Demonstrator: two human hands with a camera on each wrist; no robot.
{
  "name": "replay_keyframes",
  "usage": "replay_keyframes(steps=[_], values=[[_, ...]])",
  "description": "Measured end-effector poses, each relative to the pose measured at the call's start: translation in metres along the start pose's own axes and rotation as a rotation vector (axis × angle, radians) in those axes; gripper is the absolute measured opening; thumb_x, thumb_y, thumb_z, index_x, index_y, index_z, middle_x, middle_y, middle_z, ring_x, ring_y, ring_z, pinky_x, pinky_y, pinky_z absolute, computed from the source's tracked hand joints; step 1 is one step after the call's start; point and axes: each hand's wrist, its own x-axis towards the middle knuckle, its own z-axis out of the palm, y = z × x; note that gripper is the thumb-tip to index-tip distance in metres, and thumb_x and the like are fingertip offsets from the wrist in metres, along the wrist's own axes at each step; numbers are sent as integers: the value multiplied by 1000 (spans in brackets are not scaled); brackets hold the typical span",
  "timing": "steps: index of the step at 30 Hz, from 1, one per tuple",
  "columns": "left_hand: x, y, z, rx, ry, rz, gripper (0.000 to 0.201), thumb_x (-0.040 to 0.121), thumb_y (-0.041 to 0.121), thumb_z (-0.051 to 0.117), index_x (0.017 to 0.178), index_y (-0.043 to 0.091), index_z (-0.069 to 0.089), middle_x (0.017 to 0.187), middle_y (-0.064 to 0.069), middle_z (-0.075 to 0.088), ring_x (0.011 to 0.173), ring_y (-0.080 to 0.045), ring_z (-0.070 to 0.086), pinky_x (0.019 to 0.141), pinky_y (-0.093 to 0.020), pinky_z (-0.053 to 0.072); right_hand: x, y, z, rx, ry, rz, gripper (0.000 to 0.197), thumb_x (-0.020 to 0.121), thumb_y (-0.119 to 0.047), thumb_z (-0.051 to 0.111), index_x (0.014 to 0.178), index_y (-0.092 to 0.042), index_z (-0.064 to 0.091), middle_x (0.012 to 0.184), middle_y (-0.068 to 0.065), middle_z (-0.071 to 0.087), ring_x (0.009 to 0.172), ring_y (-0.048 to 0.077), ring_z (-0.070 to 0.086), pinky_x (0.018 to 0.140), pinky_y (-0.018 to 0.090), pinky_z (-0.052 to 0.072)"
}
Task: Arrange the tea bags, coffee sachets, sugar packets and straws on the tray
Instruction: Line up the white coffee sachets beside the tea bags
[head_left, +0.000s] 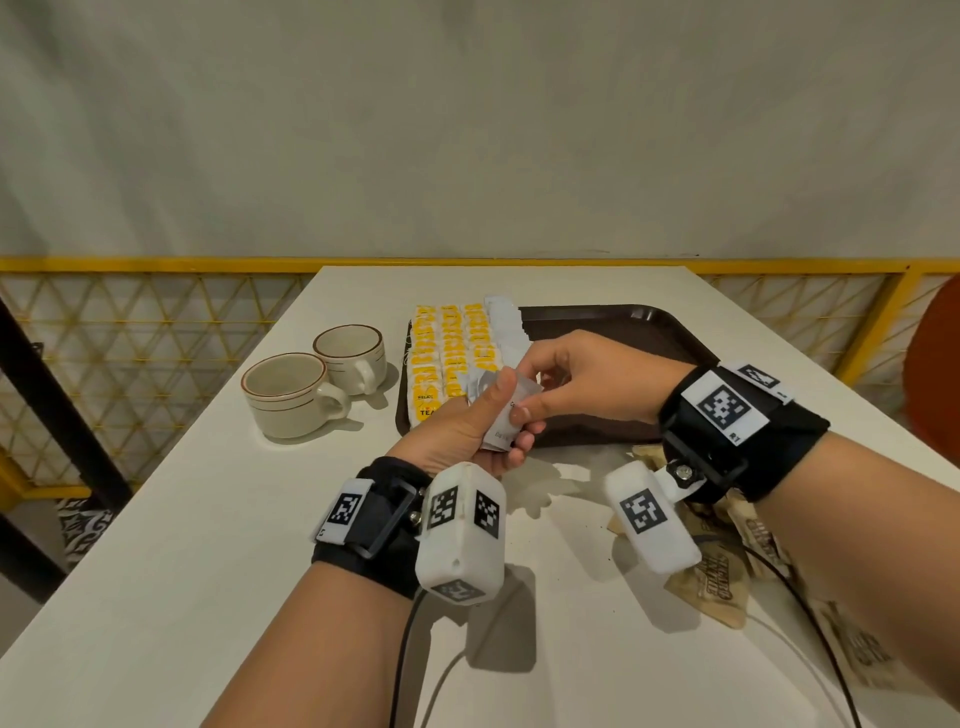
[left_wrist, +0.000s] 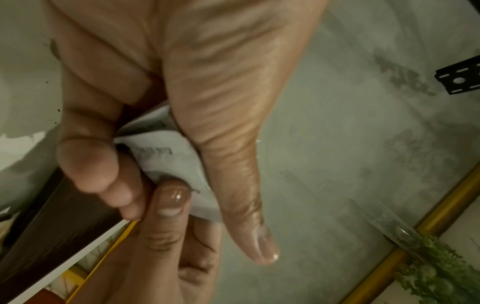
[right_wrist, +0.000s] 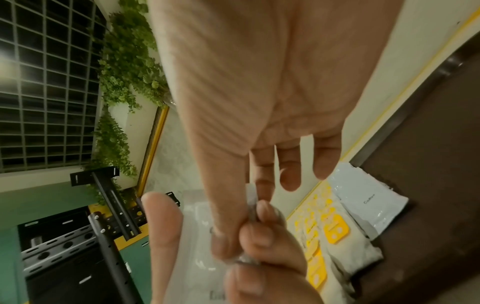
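My left hand grips a small stack of white coffee sachets just above the near edge of the dark brown tray. My right hand pinches the top sachet of that stack between thumb and forefinger. The left wrist view shows the sachets wedged between my left thumb and curled fingers. Rows of yellow tea bags fill the tray's left part, with a line of white sachets beside them. In the right wrist view, those sachets lie next to the tea bags.
Two cream cups stand left of the tray. Brown sugar packets lie on the white table under my right wrist. The tray's right half shows bare. A yellow railing runs behind the table.
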Motion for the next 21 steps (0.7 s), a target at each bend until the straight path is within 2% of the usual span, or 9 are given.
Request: replay_keyframes(steps=[3,5,7,9,11,13,16,18,21], values=[[0,1,0,-53,-14,0,98,21,65,86,96,5,64,72,-9,65,57,-13,61,48,-21,53,-1,1,0,115,-5,11,17,81,-21,75,93,-11,70,96,14,67,89,31,60,92,48,48],[1,3,-1,-88,12,10,91,31,70,78,95,5,65,71,-9,65,58,-14,63,49,-21,54,-3,1,1,307,19,13,15,84,-13,71,94,-4,64,90,15,63,83,24,57,88,44,47],[2,5,-2,-95,70,15,87,37,70,67,95,5,62,68,-8,65,59,-14,64,49,-22,55,-3,1,1,524,67,22,17,88,-5,63,103,1,58,95,13,61,87,20,57,85,37,48],[3,6,-4,-104,153,31,79,38,67,66,88,6,58,67,-6,66,59,-15,64,50,-23,56,-1,2,-4,760,123,39,17,91,0,57,107,-1,53,103,15,60,94,22,61,87,35,54],[3,7,-7,-131,216,50,67,43,63,67,81,9,57,66,-5,65,58,-14,64,50,-23,56,4,6,-12,899,209,57,13,92,3,53,100,-6,53,105,16,61,94,25,65,81,36,59],[3,9,-10,-165,243,51,60,48,61,67,78,10,56,66,-5,64,59,-14,64,50,-23,56,13,17,-19,912,269,115,16,94,4,50,104,-7,55,112,18,62,96,27,67,79,37,59],[3,11,-12,-227,262,68,59,49,60,69,78,10,55,66,-5,63,59,-15,63,49,-23,55,26,40,-19,813,224,296,24,97,3,46,117,-5,54,124,22,58,105,30,64,84,41,58],[3,11,-13,-250,257,83,56,52,59,69,77,10,55,65,-4,62,58,-14,63,49,-23,55,33,54,-14,662,163,424,24,95,3,51,112,-12,57,115,17,61,99,28,63,83,42,57],[2,11,-13,-265,250,84,54,56,59,68,76,11,55,65,-4,62,58,-14,62,50,-23,55,42,67,-5,445,157,531,23,88,2,63,94,-20,60,105,13,64,91,23,63,82,41,56]])
